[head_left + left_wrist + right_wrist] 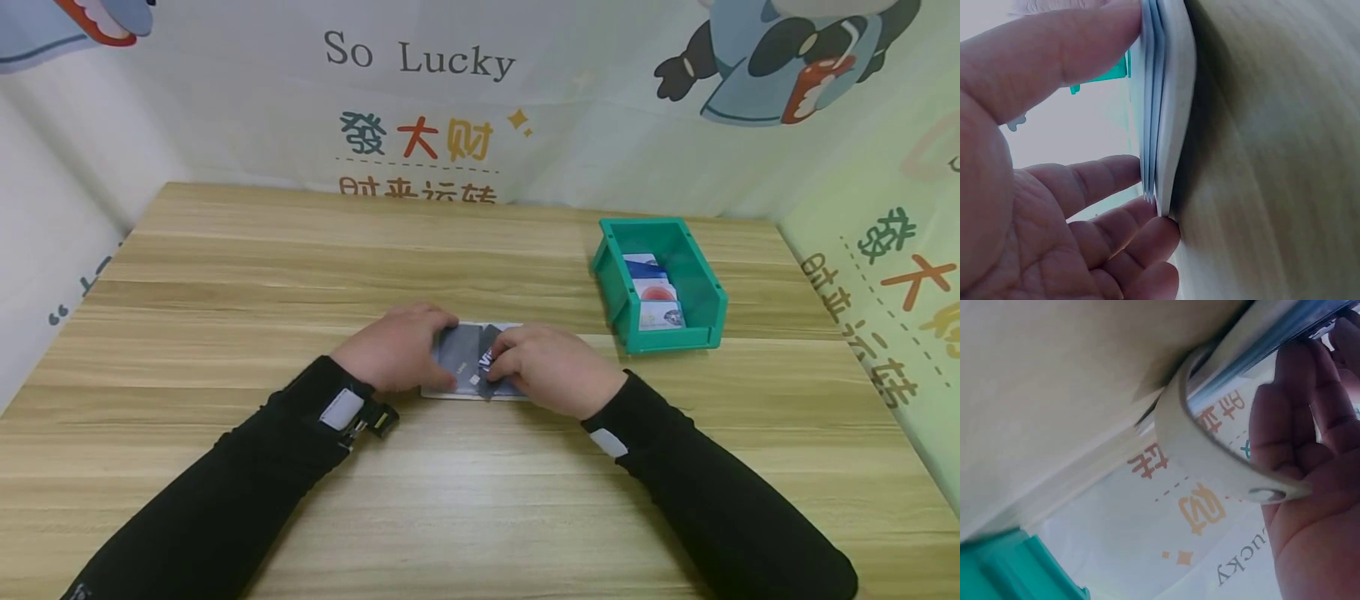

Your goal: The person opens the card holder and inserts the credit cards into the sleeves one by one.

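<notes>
A pale-edged card holder [457,346] lies opened flat on the table, with clear sleeves on its left part. My left hand [405,348] grips that part, thumb on the near edge and fingers on the far edge; its thin stacked sleeves [1149,125] show edge-on in the left wrist view. With thumb and fingers my right hand [558,367] pinches a dark bank card [486,354] with white lettering, slightly tilted over the holder's middle. The holder's right part is mostly hidden under this hand. A white strap with a snap [1204,453] curves off the holder.
Right of the hands, towards the back, stands a green plastic bin [671,342] with several cards [654,292] inside. The wooden table [262,267] meets a printed cloth backdrop [247,108] at the back and sides.
</notes>
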The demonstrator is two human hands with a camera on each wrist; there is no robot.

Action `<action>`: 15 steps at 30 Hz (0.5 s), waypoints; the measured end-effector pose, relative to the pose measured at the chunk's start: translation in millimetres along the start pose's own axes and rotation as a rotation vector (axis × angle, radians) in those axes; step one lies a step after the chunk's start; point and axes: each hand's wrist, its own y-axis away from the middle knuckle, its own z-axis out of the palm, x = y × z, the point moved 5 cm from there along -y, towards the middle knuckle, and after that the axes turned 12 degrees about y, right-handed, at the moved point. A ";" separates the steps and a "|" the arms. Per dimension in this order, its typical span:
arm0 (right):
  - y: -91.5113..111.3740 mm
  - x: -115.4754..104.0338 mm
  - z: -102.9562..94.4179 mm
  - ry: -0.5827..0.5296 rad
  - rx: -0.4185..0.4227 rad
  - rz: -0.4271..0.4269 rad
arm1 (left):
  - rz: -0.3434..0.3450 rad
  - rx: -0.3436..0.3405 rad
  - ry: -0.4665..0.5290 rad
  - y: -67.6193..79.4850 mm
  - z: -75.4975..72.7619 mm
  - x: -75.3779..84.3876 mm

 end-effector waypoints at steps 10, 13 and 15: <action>1.2 -6.4 0.2 -0.005 -0.011 0.037 | 0.004 0.003 -0.007 -0.5 0.1 0.4; -1.2 -11.5 0.5 0.005 -0.001 0.028 | 0.002 -0.002 -0.002 -0.2 0.5 0.7; -2.6 -14.0 0.8 -0.009 -0.003 0.025 | 0.001 -0.002 0.003 0.0 0.8 0.6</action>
